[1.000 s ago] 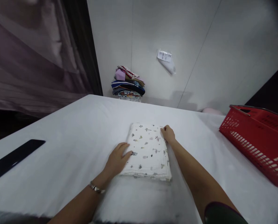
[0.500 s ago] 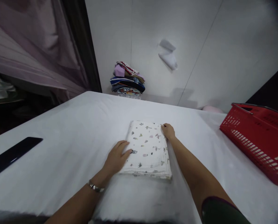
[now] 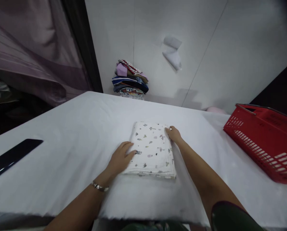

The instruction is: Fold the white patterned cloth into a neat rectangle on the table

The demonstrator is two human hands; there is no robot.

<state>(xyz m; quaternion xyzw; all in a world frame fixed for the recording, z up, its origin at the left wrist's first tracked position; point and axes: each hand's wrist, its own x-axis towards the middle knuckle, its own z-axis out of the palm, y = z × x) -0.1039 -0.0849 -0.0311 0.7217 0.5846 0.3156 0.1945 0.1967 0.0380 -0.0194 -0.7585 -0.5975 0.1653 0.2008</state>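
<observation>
A folded white cloth (image 3: 150,150) printed with small plants and animals lies in several layers on the white-covered table. My left hand (image 3: 120,158) rests against its left edge, with the thumb on top and the fingers stretched out and apart. At the far right corner, my right hand (image 3: 174,134) has its thumb and fingers closed on the cloth's edge; its fingertips are partly hidden. A silver bracelet (image 3: 99,186) circles my left wrist.
A red plastic basket (image 3: 256,141) stands at the right of the table (image 3: 68,134). On the left lies a flat dark object (image 3: 13,157). Against the wall at the back is a stack of folded fabrics (image 3: 130,78). A pinkish curtain (image 3: 30,48) hangs at far left.
The whole view has shifted slightly, bringing more of the table's near edge into sight. Both hands keep about the same places on the cloth.
</observation>
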